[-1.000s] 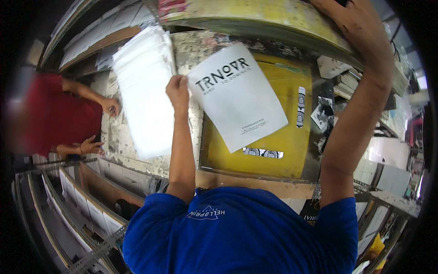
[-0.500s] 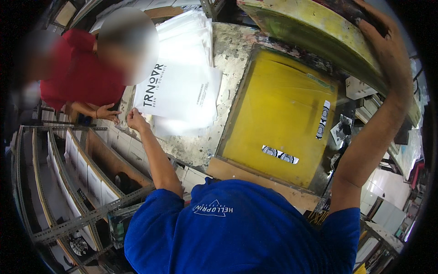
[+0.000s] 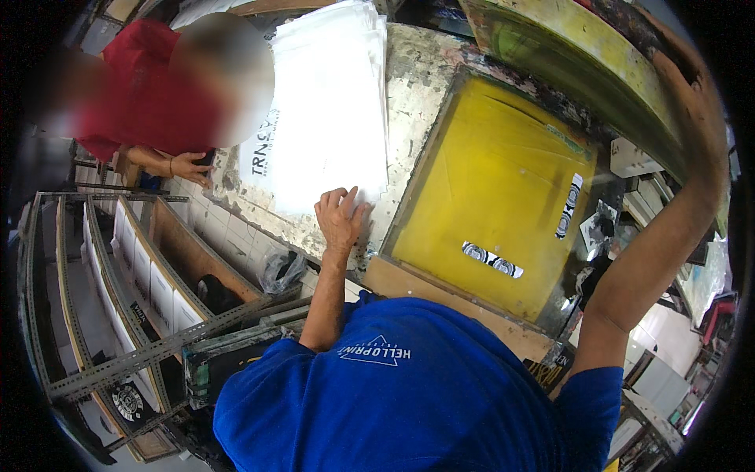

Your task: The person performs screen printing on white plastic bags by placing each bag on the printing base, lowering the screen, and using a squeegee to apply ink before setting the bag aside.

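My left hand [image 3: 340, 224] is at the near edge of a stack of white sheets [image 3: 330, 118]. Its fingers are spread apart, and the fingertips lie at or just over the lowest corner of the stack. Beside and partly under the stack, a sheet printed with dark lettering [image 3: 258, 153] shows at the left. At the upper right, my right hand [image 3: 692, 90] is closed round the edge of a raised screen printing frame [image 3: 598, 59]. Below that frame lies a yellow flat printing bed [image 3: 480, 173] bearing two black-and-white patterned strips [image 3: 492, 259].
Across the worn table [image 3: 413, 75], a person in a red shirt [image 3: 157, 86] stands at the left, one hand [image 3: 190, 167] by the table edge. Metal shelving with boards [image 3: 141, 275] fills the lower left. A clear plastic bag [image 3: 281, 271] hangs near it.
My left hand has let go of the printed sheet's corner and moved right to the stack's near edge. The printed sheet now lies farther left, mostly covered. My right hand stays on the frame.
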